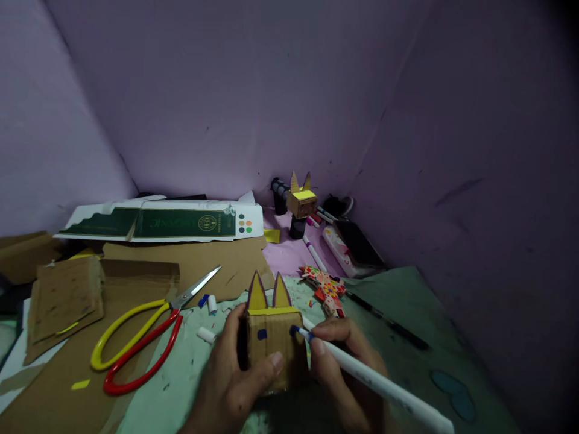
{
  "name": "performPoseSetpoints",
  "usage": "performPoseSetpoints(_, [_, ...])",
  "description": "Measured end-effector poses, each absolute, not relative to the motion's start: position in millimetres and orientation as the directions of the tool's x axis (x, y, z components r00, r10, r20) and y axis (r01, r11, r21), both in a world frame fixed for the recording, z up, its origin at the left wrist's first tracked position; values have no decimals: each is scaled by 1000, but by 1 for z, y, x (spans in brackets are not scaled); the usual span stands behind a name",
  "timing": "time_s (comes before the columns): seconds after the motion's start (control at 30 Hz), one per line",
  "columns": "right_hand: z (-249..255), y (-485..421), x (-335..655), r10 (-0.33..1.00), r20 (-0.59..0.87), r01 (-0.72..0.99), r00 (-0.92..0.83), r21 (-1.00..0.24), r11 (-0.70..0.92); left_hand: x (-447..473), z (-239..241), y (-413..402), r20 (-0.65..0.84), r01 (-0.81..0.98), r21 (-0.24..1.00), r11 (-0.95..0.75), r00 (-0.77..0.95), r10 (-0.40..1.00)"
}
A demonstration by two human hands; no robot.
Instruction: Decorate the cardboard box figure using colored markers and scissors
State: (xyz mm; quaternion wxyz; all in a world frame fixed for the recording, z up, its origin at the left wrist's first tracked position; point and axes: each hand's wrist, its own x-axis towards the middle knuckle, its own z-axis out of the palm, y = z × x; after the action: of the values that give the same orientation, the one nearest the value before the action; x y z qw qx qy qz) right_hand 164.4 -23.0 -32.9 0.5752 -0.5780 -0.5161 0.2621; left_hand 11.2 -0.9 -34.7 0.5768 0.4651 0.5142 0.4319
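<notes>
Left grip [239, 367] is clamped on the box [278, 340] above the green cloth [181, 367], right grip [344, 361] on the pen [384, 384]; ears [256, 293] and left spot [262, 334] look complete, right spot [293, 330], at the nib, likely unfinished.

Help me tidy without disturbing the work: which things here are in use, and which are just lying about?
In use:
eared cardboard box, held in the left hand
white marker, held in the right hand, its tip at the box

Apparently just lying about:
scissors
green-and-white packaging
patterned piece
second eared box, farther back
</notes>
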Motion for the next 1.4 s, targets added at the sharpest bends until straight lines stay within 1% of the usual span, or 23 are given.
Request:
performPoseSetpoints(0.2, [-35, -22, 163, 885, 342, 342, 316, -911, 230, 14, -32, 0, -170, -14, 985, 171, 56, 984])
performPoseSetpoints(0.37, [-37, -22, 163, 898, 313, 305, 309, -927, 218, 13, -32, -1, -171, -25, 984, 174, 88, 981])
performPoseSetpoints(0.67, [-34, -21, 161, 873, 350, 364, 339, -905, 221, 14, -31, -1, -163, -56, 984, 168, 90, 983])
performPoseSetpoints(0.9, [-35, -21, 161, 887, 321, 350, 332, -915, 200, 12, -33, 0, -153, -55, 986, 160, 110, 982])
performPoseSetpoints(1.13, [-32, -22, 161, 900, 300, 350, 315, -919, 184, 14, -31, -1, -162, -63, 984, 167, 67, 984])
performPoseSetpoints(1.4, [-30, -21, 163, 898, 339, 377, 279, -899, 223, 14, -30, -1, -157, -62, 985, 162, 72, 985])
